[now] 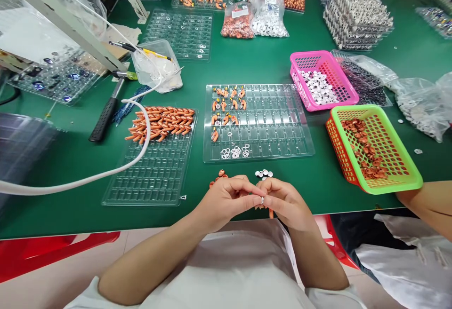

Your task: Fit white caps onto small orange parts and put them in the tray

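Close to the table's front edge, my left hand (226, 198) and my right hand (291, 203) meet, fingertips closed in a pinch. Between them is a tiny whitish ring-like part (262, 200), mostly covered by the fingers. An orange plastic piece (271, 213) pokes out below my right hand's fingers; its full shape is hidden. Just beyond my left hand lie a few round orange pieces (221, 173). White round caps (264, 173) rest beyond my right hand. Ahead, a clear compartment tray (275, 132) carries orange assembled pieces (223, 105) and small white rings (236, 152).
On the left, another clear tray (151, 177) bears stacked orange sticks (162, 121), near a hammer (108, 111) and a white cable (143, 151). To the right stand a pink basket (341, 81) and a green basket (402, 172). A neighbour's arm (429, 203) rests at the right edge.
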The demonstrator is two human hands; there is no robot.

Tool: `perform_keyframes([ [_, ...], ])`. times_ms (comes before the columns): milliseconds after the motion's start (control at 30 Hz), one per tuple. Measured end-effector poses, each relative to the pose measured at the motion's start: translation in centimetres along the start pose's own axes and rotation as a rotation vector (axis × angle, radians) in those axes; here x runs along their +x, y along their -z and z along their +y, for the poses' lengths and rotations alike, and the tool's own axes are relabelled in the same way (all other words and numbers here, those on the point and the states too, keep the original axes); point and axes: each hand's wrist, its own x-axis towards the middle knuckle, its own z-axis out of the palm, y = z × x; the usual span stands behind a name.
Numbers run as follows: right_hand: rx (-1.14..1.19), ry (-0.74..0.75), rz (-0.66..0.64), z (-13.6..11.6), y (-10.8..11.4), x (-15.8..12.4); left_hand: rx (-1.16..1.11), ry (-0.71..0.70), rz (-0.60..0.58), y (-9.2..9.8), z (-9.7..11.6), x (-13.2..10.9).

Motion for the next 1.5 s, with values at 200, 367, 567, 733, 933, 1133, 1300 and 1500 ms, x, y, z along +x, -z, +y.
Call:
perform_keyframes([
  [200, 0.006, -0.003, 0.008, 0.0, 0.0, 0.0, -0.054, -0.003, 0.021, -0.3, 0.4, 0.0],
  [367, -0.001, -0.006, 0.020, 0.1, -0.1, 0.1, -0.114, 0.009, 0.027, -0.6, 0.5, 0.0],
  [567, -0.010, -0.014, 0.045, 0.4, -0.2, 0.2, -0.106, 0.006, 0.030, -0.7, 0.3, 0.0],
  [733, -0.033, -0.018, 0.059, 0.3, -0.3, 0.1, -0.103, 0.001, 0.026, -0.8, 0.3, 0.0],
  [933, -0.188, 0.033, 0.121, -0.6, -0.5, -0.2, 0.179, -0.014, 0.137, -0.3, 0.7, -0.5],
  [1133, -0.447, 0.066, 0.174, -1.0, -0.8, -0.4, 0.508, -0.110, 0.179, -0.4, 1.0, -0.9],
  [1300, -0.504, 0.072, 0.180, -1.0, -1.0, -0.5, 0.569, -0.121, 0.164, -0.3, 0.9, -0.9],
  [1500, -0.531, 0.068, 0.158, -1.1, -1.0, -0.4, 0.591, -0.104, 0.122, 0.1, 0.9, -0.8],
])
